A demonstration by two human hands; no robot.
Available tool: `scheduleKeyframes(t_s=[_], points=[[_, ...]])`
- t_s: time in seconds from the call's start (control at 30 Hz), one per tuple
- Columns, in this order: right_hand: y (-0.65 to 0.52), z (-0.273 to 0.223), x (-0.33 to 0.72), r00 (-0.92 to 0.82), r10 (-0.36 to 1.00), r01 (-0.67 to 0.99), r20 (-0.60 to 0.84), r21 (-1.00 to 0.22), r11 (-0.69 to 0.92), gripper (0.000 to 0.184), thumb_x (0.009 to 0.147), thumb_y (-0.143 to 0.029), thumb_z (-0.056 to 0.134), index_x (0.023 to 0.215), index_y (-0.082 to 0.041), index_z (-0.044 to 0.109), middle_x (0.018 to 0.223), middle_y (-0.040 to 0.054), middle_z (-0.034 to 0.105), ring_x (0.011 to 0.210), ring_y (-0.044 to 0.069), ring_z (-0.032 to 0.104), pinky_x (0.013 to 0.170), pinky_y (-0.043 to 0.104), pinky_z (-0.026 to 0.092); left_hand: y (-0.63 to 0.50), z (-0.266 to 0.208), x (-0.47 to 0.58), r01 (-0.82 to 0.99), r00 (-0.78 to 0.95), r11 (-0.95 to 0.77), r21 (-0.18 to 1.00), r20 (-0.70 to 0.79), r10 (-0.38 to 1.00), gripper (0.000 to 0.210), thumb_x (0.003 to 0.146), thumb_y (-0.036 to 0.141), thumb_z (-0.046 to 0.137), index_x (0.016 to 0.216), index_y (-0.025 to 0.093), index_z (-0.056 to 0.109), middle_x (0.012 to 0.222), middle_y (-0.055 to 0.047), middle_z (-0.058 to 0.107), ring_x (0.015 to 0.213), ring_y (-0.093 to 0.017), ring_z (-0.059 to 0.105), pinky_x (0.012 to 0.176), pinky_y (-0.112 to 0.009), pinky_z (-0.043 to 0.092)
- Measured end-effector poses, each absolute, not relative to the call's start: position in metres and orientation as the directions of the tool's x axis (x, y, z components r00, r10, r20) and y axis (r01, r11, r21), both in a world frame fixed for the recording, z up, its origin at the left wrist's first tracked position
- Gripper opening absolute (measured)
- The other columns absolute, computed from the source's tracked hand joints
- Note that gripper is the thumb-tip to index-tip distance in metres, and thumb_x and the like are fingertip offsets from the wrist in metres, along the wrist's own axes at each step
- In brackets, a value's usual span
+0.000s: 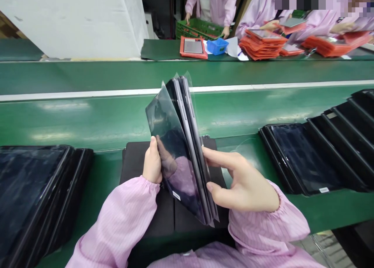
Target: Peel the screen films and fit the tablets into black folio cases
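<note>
Several tablets (182, 151) stand tilted on edge between my hands, with clear film sticking out past their edges. My left hand (152, 163) is closed on their left side, thumb against the glossy screen of the front one, its other fingers hidden behind. A small white label shows low on that screen. On the right side, my right hand (241, 180) rests its thumb and index finger against the edges of the tablets, the two fingers apart. Beneath the tablets lies a black folding cover (136, 163) on the green surface.
Stacked tablets (32, 182) lie at left; a fanned row of tablets (306, 151) leans at right. A green conveyor belt (87, 120) runs across. Beyond it are orange sleeves (260, 44), a blue tray (217, 46), a green crate (201, 28) and co-workers in pink smocks.
</note>
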State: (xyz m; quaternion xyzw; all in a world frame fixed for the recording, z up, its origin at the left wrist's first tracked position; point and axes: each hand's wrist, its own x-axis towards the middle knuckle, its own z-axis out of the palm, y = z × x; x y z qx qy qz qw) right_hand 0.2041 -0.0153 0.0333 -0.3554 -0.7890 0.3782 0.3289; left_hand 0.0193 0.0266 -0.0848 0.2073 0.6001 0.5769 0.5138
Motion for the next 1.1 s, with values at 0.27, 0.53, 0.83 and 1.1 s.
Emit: scheduleKeyframes(t_s=[0.27, 0.53, 0.83, 1.1], points=[[-0.0174, 0.0374, 0.2077, -0.512, 0.826, 0.286, 0.235, -0.860, 0.422, 0.068, 0.071, 0.002, 0.053, 0.133, -0.027, 0.061, 0.111, -0.0057, 0.074, 0.086, 0.014, 0.073, 0.086, 0.022, 0.060, 0.0239, -0.0808, 0.0199, -0.311, -0.407, 0.198, 0.929, -0.319, 0.856, 0.048, 0.089, 0.060, 0.053, 0.095, 0.016, 0.072, 0.104, -0.008, 0.075, 0.116, -0.025, 0.064, 0.103, -0.035, 0.047], [-0.0202, 0.0372, 0.2055, -0.491, 0.864, 0.264, 0.109, -0.927, 0.267, 0.065, 0.071, 0.001, 0.051, 0.129, -0.024, 0.064, 0.098, -0.0042, 0.075, 0.082, 0.014, 0.073, 0.083, 0.025, 0.062, 0.0235, -0.0820, 0.0202, -0.321, -0.409, 0.195, 0.927, -0.322, 0.854, 0.049, 0.087, 0.061, 0.055, 0.098, 0.016, 0.072, 0.103, -0.009, 0.075, 0.117, -0.026, 0.063, 0.105, -0.037, 0.045], [-0.0190, 0.0354, 0.2086, -0.536, 0.842, 0.233, 0.058, -0.949, 0.213, 0.070, 0.074, 0.000, 0.054, 0.140, -0.023, 0.055, 0.105, -0.0023, 0.074, 0.087, 0.014, 0.073, 0.084, 0.025, 0.062, 0.0244, -0.0841, 0.0199, -0.330, -0.406, 0.215, 0.919, -0.344, 0.847, 0.048, 0.087, 0.060, 0.055, 0.097, 0.017, 0.072, 0.102, -0.009, 0.075, 0.116, -0.026, 0.063, 0.105, -0.037, 0.045], [-0.0195, 0.0346, 0.2035, -0.423, 0.903, 0.228, 0.070, -0.957, 0.181, 0.052, 0.080, -0.001, 0.052, 0.124, -0.023, 0.069, 0.103, -0.0034, 0.076, 0.086, 0.015, 0.074, 0.080, 0.024, 0.063, 0.0230, -0.0802, 0.0201, -0.293, -0.423, 0.215, 0.932, -0.328, 0.845, 0.050, 0.087, 0.063, 0.054, 0.095, 0.017, 0.071, 0.101, -0.008, 0.075, 0.115, -0.026, 0.063, 0.103, -0.036, 0.047]])
